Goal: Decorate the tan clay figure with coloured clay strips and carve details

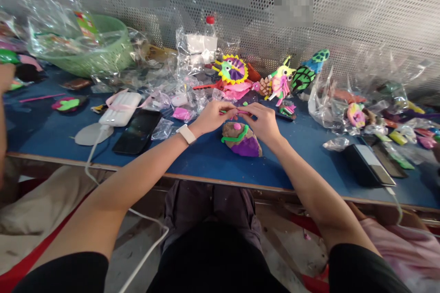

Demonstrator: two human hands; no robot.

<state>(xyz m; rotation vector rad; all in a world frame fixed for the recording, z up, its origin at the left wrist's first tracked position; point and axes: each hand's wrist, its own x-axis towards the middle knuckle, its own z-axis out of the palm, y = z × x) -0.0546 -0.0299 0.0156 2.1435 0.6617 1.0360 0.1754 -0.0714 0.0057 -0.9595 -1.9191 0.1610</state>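
Note:
Both my hands meet above the blue table, pinching a small piece of pink modelling clay (243,111) between their fingertips. My left hand (216,116), with a pale band on the wrist, has its fingers closed at the clay's left end. From the other side, my right hand (263,120) grips it with thumb and fingers. Just below them lies a brown stone-like lump (229,131) bearing a purple patch, a green clay strip and a pink ball. A bit of green shows by my left fingertips; I cannot tell whether it is attached.
Clay figures (235,69) stand behind my hands. Plastic wrappers, a green basket (113,50), a white power bank (121,109) with a cable and a black phone (137,131) lie left. A dark device (366,165) lies right. People sit on both sides.

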